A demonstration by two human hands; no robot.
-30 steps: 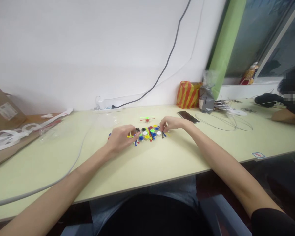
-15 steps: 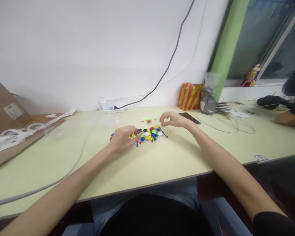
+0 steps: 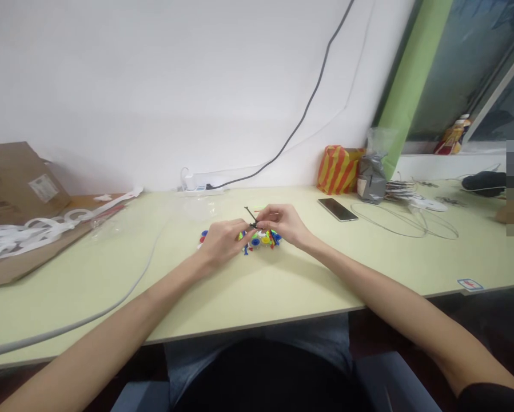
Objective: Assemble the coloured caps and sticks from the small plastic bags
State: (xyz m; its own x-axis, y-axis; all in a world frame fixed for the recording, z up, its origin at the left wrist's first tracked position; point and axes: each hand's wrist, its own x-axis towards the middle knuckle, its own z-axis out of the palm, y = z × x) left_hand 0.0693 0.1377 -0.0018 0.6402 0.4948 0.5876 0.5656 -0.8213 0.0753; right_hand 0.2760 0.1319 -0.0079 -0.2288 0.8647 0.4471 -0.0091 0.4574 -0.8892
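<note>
Above a cluster of small coloured plastic pieces, my two hands meet at a thin black arrow-like stick (image 3: 250, 214). My right hand (image 3: 283, 222) pinches it from the right, with fingertips closed together. My left hand (image 3: 224, 240) is closed too, its fingertips at a small black piece at the stick's lower end; the fingers partly hide it. Beneath them lie round pieces, among them a blue disc (image 3: 255, 242) and a yellow disc (image 3: 266, 241), with small arrows between. Part of the cluster is covered by my hands. A red-and-green piece behind is mostly hidden by my right hand.
A phone (image 3: 338, 209) and a loop of thin wire (image 3: 405, 229) lie to the right. Behind stand a striped bag (image 3: 339, 170) and a grey bag (image 3: 371, 182). A power strip (image 3: 200, 191) sits against the wall. Cardboard (image 3: 20, 183) and a grey cable (image 3: 111, 309) are left.
My right hand has moved left from the cluster's right side, bringing the dark stick to my left hand. The left hand's fingertips now meet the right's. The view has shifted slightly.
</note>
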